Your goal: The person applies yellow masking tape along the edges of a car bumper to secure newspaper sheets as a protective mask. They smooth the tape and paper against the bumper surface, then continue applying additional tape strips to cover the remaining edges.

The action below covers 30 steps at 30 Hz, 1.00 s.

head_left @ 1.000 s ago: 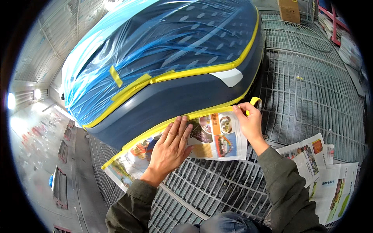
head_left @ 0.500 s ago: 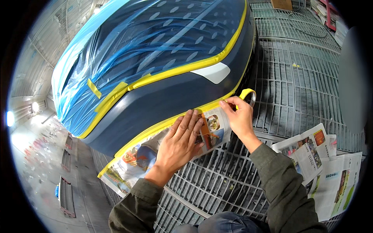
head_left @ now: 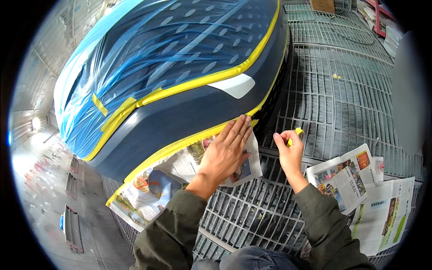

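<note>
A large, dark blue-grey curved body panel (head_left: 166, 123) stands in front of me, its upper part wrapped in thin blue plastic film (head_left: 121, 58) edged with yellow tape. Along its lower edge another strip of yellow masking tape (head_left: 177, 145) holds a hanging sheet of newspaper (head_left: 155, 186). My left hand (head_left: 220, 157) lies flat on the newspaper, fingertips at the strip near its right end. To the right, apart from the panel, my right hand (head_left: 291, 155) is closed around a roll of yellow masking tape (head_left: 299, 132), mostly hidden by the fingers. No tape shows between roll and strip.
Metal floor grating (head_left: 252, 216) lies under and around the panel. Loose newspaper sheets (head_left: 382, 216) rest on it at right. A cardboard box (head_left: 322, 5) and a red frame (head_left: 379, 22) stand at the far right. Slotted metal pieces (head_left: 73, 229) lie on the left floor.
My right hand has drawn back from the strip, down and to the right, with the roll, which is now apart from the strip. My left hand has slid right along the newspaper.
</note>
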Motion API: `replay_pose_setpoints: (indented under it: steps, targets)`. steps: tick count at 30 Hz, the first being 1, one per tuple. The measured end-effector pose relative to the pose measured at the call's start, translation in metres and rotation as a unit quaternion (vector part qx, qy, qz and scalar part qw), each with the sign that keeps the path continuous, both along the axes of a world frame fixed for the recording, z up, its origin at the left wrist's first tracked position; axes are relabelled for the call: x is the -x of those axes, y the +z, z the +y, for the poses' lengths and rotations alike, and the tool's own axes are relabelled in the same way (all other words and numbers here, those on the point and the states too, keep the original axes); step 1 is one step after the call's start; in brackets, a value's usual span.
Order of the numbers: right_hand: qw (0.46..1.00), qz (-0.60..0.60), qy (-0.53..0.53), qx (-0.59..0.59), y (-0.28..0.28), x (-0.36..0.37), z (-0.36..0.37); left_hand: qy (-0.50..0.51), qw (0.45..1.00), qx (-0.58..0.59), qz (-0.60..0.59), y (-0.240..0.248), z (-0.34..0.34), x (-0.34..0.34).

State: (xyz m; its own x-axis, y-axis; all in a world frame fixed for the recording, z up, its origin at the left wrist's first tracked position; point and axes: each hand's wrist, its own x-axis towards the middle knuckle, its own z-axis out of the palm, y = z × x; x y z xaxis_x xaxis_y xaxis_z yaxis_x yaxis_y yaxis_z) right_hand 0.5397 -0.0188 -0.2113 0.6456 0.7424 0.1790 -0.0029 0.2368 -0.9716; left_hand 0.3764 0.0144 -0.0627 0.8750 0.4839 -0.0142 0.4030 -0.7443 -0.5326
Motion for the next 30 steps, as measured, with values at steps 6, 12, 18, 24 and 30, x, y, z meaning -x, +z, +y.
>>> replay_pose_setpoints:
  steps: [6, 12, 18, 24, 30]
  targets:
    - [0.996, 0.043, 0.073, 0.017, 0.016, 0.016, -0.015, 0.005, 0.992, -0.096, 0.086, 0.006, 0.001, 0.008]
    - [0.993, -0.094, 0.064, 0.006, 0.033, 0.015, -0.031, 0.026, 0.996, -0.028, -0.079, 0.020, -0.024, 0.061]
    - [0.983, -0.162, 0.083, 0.000, 0.078, 0.033, -0.043, 0.093, 0.974, -0.026, -0.207, 0.049, -0.064, 0.142]
    - [0.969, -0.200, 0.140, -0.031, 0.148, 0.092, -0.059, 0.216, 0.935, -0.060, -0.273, 0.050, -0.110, 0.229]
    - [0.779, -0.570, 0.120, -0.233, 0.197, 0.146, -0.053, 0.281, 0.768, -0.193, -0.542, 0.049, -0.132, 0.303]
